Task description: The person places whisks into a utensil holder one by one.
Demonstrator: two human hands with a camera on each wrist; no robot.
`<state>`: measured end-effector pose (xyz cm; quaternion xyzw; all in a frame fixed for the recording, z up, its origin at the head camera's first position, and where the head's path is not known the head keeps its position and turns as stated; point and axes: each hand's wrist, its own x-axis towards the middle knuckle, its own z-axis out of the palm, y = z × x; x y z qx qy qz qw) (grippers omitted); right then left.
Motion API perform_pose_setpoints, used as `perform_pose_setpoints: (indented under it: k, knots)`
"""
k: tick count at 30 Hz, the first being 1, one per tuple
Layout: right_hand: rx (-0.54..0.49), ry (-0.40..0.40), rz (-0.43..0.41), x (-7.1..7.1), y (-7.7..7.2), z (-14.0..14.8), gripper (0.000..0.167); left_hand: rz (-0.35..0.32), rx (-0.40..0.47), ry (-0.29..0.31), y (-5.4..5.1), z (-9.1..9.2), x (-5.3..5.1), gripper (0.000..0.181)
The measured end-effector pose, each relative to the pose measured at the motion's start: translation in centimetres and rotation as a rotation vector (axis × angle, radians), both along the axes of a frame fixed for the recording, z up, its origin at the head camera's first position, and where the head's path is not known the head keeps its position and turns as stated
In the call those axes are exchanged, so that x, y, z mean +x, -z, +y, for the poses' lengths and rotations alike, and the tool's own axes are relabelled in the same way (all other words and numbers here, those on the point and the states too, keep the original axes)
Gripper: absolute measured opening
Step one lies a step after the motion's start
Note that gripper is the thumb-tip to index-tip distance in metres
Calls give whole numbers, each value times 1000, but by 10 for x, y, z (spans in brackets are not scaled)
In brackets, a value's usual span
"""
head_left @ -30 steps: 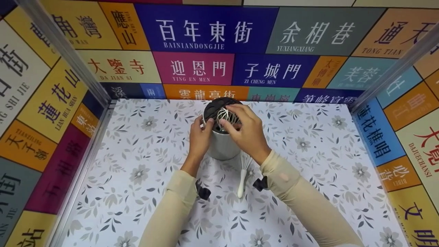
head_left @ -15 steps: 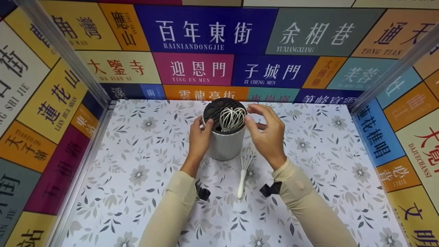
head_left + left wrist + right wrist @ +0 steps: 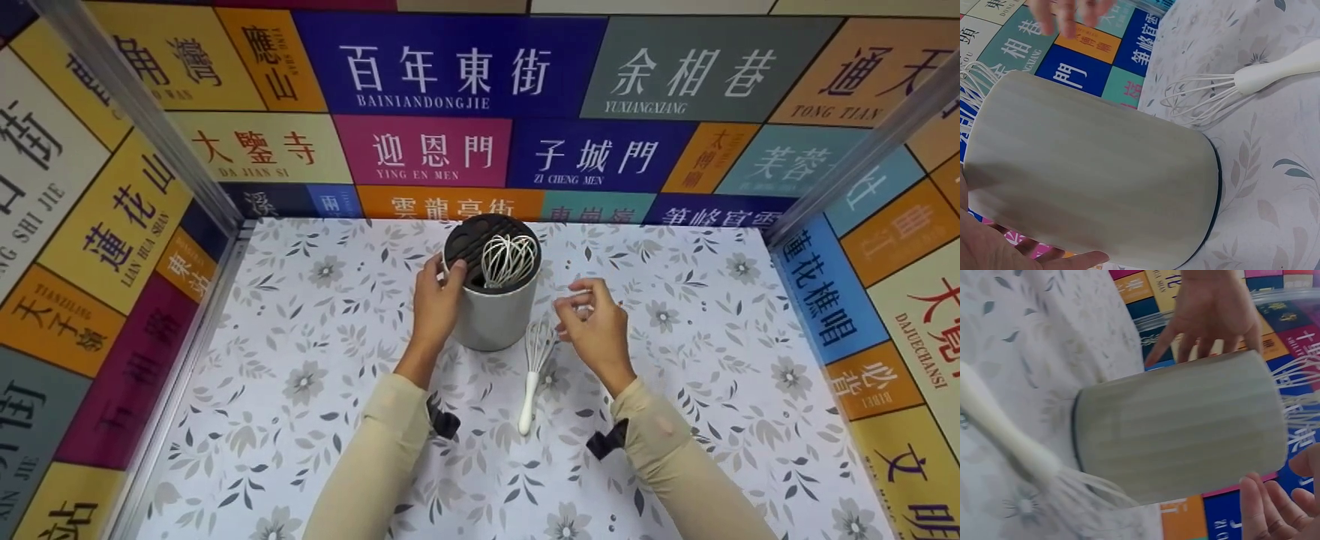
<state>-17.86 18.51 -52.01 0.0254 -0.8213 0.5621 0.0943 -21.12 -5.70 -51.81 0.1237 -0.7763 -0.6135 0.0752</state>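
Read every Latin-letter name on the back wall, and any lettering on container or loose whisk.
"BAINIANDONGJIE": blue panel
"YUXIANGXIANG": grey panel
"TONG TIAN": peach panel
"DA JIAN SI": cream panel
"YING EN MEN": pink panel
"ZI CHENG MEN": lower blue panel
Others: too blurred or hidden.
Container, loose whisk: no lettering visible.

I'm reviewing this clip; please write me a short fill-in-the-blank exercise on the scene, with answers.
1. The hand on the grey container is the person's ____ one.
2. The other hand holds ____.
3. The loose whisk on the table points its ____ toward the person.

Missing words: left; nothing; handle.
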Motion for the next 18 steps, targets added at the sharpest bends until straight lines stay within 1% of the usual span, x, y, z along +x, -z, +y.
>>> perform_pose_setpoints:
  k: [4,10,13,15,18]
  knots:
    - [38,-3,-97,3,23,2,30,9,5,-1,1,1,0,54]
    - [67,11,-241,13,49,-1,36,37,10,10,2,1,1,52]
    - [107,10,-289,18,61,-2,44,44,15,13,2,1,1,51]
    - [161,9,-309,22,69,-3,50,40,18,11,2,1,1,51]
    - [214,0,-347,27,79,-4,53,30,21,7,2,0,0,52]
